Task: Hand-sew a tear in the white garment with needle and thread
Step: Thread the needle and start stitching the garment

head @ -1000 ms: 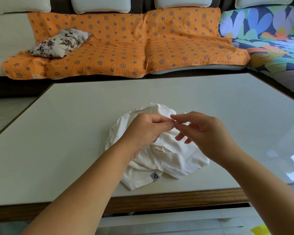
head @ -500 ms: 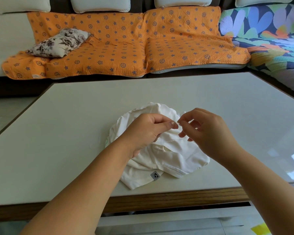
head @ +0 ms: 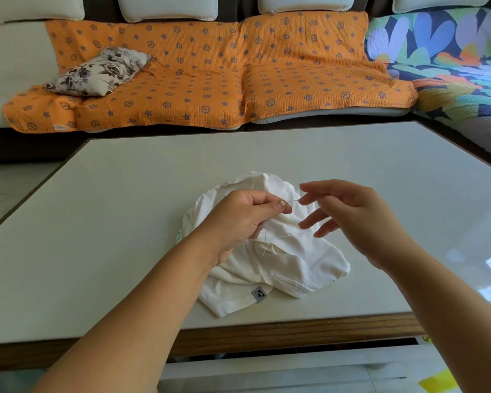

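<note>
Loosely crumpled white garment [head: 295,268]

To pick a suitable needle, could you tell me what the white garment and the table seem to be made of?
The white garment looks like soft, matt cotton knit: it crumples in limp folds. The table has a smooth, glossy pale top, perhaps glass or lacquer, showing bright reflections; its front edge looks like grained brown wood.

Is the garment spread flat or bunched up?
Bunched up: the garment lies in a crumpled heap on the table, layers folded over each other, not flat.
</note>
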Demonstrator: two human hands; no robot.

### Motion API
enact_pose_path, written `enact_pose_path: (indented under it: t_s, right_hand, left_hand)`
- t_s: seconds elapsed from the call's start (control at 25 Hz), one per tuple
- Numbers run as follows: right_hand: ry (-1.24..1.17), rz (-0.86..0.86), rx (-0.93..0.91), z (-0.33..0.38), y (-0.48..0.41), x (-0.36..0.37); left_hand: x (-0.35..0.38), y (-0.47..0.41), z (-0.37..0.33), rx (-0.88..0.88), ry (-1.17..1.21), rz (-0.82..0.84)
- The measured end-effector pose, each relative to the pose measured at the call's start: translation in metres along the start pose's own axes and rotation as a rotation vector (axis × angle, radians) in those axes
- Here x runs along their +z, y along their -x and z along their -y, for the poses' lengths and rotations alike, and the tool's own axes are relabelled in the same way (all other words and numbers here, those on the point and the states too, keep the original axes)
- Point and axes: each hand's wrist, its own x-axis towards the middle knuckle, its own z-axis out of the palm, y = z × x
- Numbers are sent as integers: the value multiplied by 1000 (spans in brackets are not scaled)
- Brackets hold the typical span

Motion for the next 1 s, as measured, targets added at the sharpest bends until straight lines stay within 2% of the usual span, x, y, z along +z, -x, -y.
enact_pose_path:
  t_s: [0.12,0.32,0.48,0.56,0.76,0.92,1.0]
  right_hand:
    - [83,28,-40,2,5,7]
    - [121,-92,-43,0,4,12]
    - [116,-135,-55,-1,6,19]
    - [203,-151,-129,-3,8,24]
    - [335,-207,-291,-7,7,25]
    - [334,-194,-272,-7,7,24]
    - [310,-181,-240,-6,8,24]
  left_hand:
    - [0,-1,1,5,2,3]
    - [0,-1,1,-24,57,26]
    - [1,-1,-3,-119,503,109]
    - [2,-2,-1,-118,550,94]
    - [5,0,2,109,-3,-54]
    - [6,1,6,241,-241,-104]
    - [8,1,8,283,-283,-130]
